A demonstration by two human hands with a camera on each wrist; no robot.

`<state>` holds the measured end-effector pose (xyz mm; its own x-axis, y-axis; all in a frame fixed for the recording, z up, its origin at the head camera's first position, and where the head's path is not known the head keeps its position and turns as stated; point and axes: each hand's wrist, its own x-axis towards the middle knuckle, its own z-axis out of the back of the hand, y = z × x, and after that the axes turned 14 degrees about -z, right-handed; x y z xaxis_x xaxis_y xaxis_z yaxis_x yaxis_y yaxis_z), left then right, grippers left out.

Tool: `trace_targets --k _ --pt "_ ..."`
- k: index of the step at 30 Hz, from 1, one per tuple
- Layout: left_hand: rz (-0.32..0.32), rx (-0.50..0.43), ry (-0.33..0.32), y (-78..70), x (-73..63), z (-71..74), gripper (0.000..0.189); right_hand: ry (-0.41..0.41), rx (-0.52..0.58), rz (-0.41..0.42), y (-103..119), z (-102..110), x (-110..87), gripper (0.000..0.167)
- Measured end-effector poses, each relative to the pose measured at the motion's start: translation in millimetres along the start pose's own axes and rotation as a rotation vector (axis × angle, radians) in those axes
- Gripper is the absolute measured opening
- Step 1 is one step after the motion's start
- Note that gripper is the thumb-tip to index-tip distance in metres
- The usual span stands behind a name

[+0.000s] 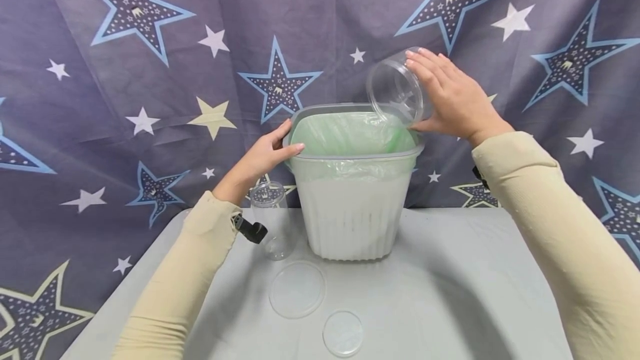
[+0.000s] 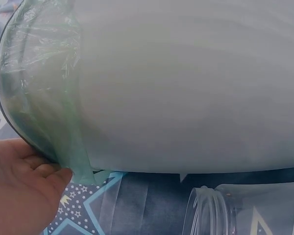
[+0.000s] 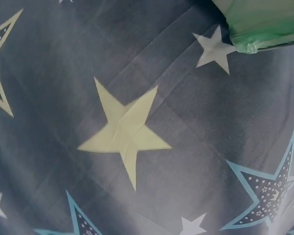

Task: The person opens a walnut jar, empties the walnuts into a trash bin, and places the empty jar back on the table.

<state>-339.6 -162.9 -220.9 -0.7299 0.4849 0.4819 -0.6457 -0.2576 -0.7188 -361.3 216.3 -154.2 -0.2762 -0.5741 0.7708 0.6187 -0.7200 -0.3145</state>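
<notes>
A white trash bin (image 1: 352, 215) with a grey rim and a green plastic bag (image 1: 335, 129) lining it stands upright on the table. At its left rim, my left hand (image 1: 265, 151) grips the edge, thumb over the rim and fingers along the outside; the left wrist view shows those fingers (image 2: 46, 171) by the folded-over bag. My right hand (image 1: 452, 96) holds a large clear plastic jar (image 1: 395, 90) on its side above the bin's right rear, its open mouth tilted toward the bag. The right wrist view shows neither that hand nor the jar.
A tall clear jar (image 1: 274, 221) stands left of the bin, close to my left wrist. On the table (image 1: 450, 249) in front lie a larger clear round lid (image 1: 297, 289) and a smaller one (image 1: 343, 333). A star-patterned curtain (image 1: 310, 10) hangs behind.
</notes>
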Motion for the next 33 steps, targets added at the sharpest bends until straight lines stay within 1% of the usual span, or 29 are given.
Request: trace_targets --k 3,5,7,10,13,19,21,25,28,30,33 --pt "0.005 0.006 -0.001 0.2 0.2 -0.5 0.077 0.002 0.005 -0.004 -1 0 -1.1 0.115" --pt "0.001 0.002 -0.004 0.4 0.4 -0.8 0.077 -0.016 0.021 -0.029 -1 0 -2.7 0.115" --pt "-0.003 0.004 -0.006 0.6 1.0 -1.2 0.077 -0.051 0.044 -0.091 -2 0 -6.2 0.116" --pt "-0.014 -0.004 -0.003 0.4 1.8 -2.0 0.076 -0.107 0.097 -0.212 -2 0 -14.5 0.118" --pt "-0.01 -0.002 -0.001 0.0 1.7 -2.1 0.076 -0.152 0.142 -0.333 -1 -1 -25.7 0.122" --pt "0.0 -0.001 -0.008 -1.5 0.9 -1.8 0.075 -0.295 0.174 -0.47 -1 -4 -49.6 0.12" --pt "-0.004 -0.004 -0.01 -1.6 0.6 -1.7 0.075 -0.33 0.187 -0.539 2 -4 -55.5 0.119" --pt "-0.007 -0.018 -0.016 -0.2 0.6 -2.3 0.076 -0.392 0.256 -0.728 11 -4 -63.3 0.123" --pt "-0.002 -0.018 -0.024 0.7 -0.1 -2.1 0.078 -0.436 0.339 -0.864 29 2 -63.9 0.123" --pt "-0.003 -0.018 -0.028 0.8 -0.4 -2.0 0.078 -0.464 0.401 -0.921 42 6 -64.2 0.121" --pt "-0.012 -0.022 -0.03 1.3 -0.1 -1.8 0.077 -0.512 0.492 -0.971 59 12 -67.5 0.115"
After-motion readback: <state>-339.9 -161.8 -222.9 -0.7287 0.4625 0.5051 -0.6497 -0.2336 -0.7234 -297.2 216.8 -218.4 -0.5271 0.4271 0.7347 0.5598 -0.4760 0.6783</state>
